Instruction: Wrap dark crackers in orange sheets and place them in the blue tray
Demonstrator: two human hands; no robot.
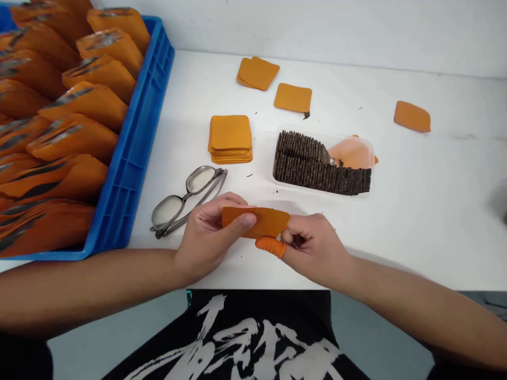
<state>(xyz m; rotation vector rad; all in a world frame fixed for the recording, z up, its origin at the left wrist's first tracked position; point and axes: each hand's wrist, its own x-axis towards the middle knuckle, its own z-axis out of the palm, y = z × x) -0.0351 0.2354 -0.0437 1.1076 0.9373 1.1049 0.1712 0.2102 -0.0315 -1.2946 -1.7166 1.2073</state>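
Between my two hands, above the table's near edge, is a flat orange card-like piece (261,221) with rounded corners. My left hand (212,229) pinches its left part, thumb lying across the face. At its right end is my right hand (315,243), with an orange finger cot (271,246) over the thumb; the fingers curl at the card's edge. A neat stack of similar orange pieces (231,138) lies farther up. Beyond my right hand stands a clear plastic container (322,188) holding rows of thin dark brown pieces (304,163).
Grey-framed glasses (184,199) rest left of my hands. At left, a blue crate (146,105) holds many orange packets (85,105). Loose orange pieces lie at the back (259,73), behind the container (293,98) and at right (412,116). Dark crumbs dot the white table (435,211).
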